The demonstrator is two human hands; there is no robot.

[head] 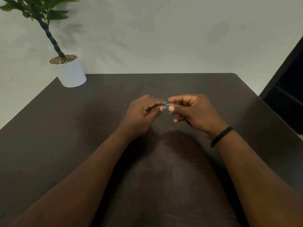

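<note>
Just above the middle of the frame, the two hands are meeting over the dark desk [78,131]. Between them they are holding a small blue piece [166,106] clear of the desk top. The left hand [142,112] is curling its fingers in tight and pinching the left end of the blue piece between thumb and forefinger. A dark part [149,109] is showing under its curled fingers, though I cannot tell what it is or whether it joins the blue piece. The right hand [193,110] is pinching the right end with thumb and forefinger, its other fingers bending loosely below and holding nothing. A black wristband [221,135] is sitting on the right wrist. Both forearms are reaching in from the bottom of the frame. In the upper left, a potted plant [70,72] in a white pot is standing on the desk's far corner, well apart from the hands. A dark piece of furniture [288,95] is showing at the right edge.
</note>
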